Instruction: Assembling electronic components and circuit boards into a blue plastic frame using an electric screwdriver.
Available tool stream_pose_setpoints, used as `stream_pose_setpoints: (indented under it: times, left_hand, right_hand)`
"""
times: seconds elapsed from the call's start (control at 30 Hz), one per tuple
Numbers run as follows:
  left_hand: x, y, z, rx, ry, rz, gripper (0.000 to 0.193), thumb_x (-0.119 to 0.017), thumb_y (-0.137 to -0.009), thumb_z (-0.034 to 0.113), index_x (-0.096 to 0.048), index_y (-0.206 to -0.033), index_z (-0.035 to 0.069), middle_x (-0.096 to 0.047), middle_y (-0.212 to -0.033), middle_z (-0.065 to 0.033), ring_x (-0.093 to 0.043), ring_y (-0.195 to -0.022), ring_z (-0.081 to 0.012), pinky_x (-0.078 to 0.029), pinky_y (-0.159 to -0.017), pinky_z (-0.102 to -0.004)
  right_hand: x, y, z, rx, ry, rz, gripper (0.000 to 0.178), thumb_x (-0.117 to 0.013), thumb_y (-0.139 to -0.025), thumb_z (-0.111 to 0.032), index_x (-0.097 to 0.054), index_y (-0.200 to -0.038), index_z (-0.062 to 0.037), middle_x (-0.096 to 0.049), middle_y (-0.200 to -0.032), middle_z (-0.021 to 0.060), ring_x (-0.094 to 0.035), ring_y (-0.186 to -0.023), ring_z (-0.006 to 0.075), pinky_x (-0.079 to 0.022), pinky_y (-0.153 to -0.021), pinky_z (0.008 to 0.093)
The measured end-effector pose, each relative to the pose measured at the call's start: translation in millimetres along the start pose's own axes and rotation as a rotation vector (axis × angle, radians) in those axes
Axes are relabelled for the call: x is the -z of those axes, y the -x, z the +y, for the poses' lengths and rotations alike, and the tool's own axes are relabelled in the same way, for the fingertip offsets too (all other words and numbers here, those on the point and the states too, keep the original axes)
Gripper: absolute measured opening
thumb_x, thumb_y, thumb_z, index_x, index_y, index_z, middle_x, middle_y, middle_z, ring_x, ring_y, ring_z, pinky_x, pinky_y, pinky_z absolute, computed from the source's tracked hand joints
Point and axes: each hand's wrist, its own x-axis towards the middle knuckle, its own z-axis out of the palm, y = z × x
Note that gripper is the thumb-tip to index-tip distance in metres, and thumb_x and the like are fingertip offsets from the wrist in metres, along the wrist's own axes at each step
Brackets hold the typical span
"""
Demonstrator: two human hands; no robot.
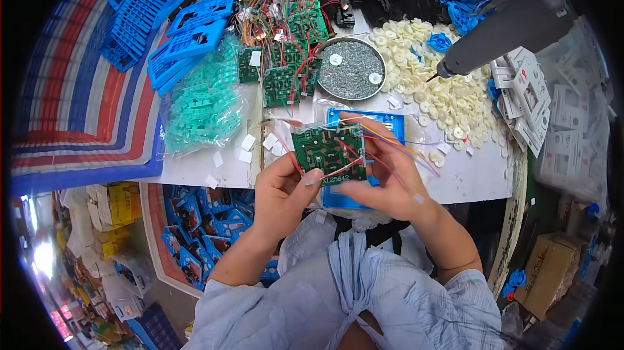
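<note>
Between my two hands, above the table's front part, is a green circuit board [325, 148] with red, yellow and purple wires trailing from it. My left hand [286, 187] grips its left edge, thumb along the lower corner. At the right edge my right hand [390, 178] holds it too, with the wires running past its fingers. Behind and below the board lies a blue plastic housing [394, 126] on the table, partly covered by my hands and the board. Farther back, several more wired circuit boards [283, 87] lie heaped together.
A round tin of small screws [351, 67] stands behind my hands. Cream plastic discs [416, 57] spread right, under a hanging dark electric screwdriver [504, 25]. Bagged turquoise parts [201, 109] and blue frames [188, 41] lie left. White panels [526, 96] stack at right; blue assemblies [211, 233] fill a bin below.
</note>
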Motion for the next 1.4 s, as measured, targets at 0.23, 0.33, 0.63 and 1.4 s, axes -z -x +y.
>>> stream_pose_setpoints:
  times: [0.23,0.33,0.63,1.4]
  left_hand:
    - [-27.2,1.0,-8.8,-0.162,-0.014,0.234,0.025,-0.059,-0.101,0.001,-0.059,-0.125,-0.002,-0.066,-0.096,-0.0018,-0.056,-0.067,-0.0025,-0.045,-0.058,-0.0198]
    - [-34.1,-3.1,-5.9,-0.253,0.094,0.253,0.023,-0.055,-0.101,0.0,-0.058,-0.124,-0.002,-0.068,-0.1,-0.0057,-0.06,-0.067,-0.007,-0.048,-0.058,-0.0216]
    - [-15.1,-18.4,18.1,-0.654,-0.701,-0.088,0.044,-0.086,-0.069,0.013,-0.067,-0.107,0.003,-0.065,-0.097,-0.0113,-0.063,-0.087,-0.0267,-0.049,-0.077,-0.0348]
    - [11.3,-44.3,51.9,-0.023,-0.039,-0.293,0.026,-0.07,-0.09,-0.003,-0.051,-0.106,0.003,-0.062,-0.097,-0.0064,-0.062,-0.084,-0.0109,-0.053,-0.073,-0.0261]
  right_hand:
    - [-7.9,-5.3,29.7,0.093,-0.258,0.304,0.027,-0.062,-0.102,-0.016,-0.064,-0.124,0.0014,-0.069,-0.113,0.0076,-0.065,-0.102,0.0103,-0.053,-0.083,0.0241]
    - [-3.7,-11.0,26.1,-0.053,-0.575,0.268,0.028,-0.055,-0.107,-0.023,-0.064,-0.119,0.0001,-0.07,-0.106,0.0099,-0.068,-0.097,0.0157,-0.059,-0.072,0.033]
    - [-6.3,-29.7,31.8,-0.357,-0.873,0.202,0.025,-0.057,-0.106,-0.027,-0.065,-0.099,-0.005,-0.071,-0.09,0.0057,-0.07,-0.078,0.0136,-0.059,-0.068,0.031]
    - [16.9,-8.4,-7.7,0.257,0.551,-0.178,0.03,-0.072,-0.09,-0.019,-0.067,-0.116,-0.0044,-0.072,-0.103,0.0081,-0.07,-0.093,0.0172,-0.056,-0.077,0.0359]
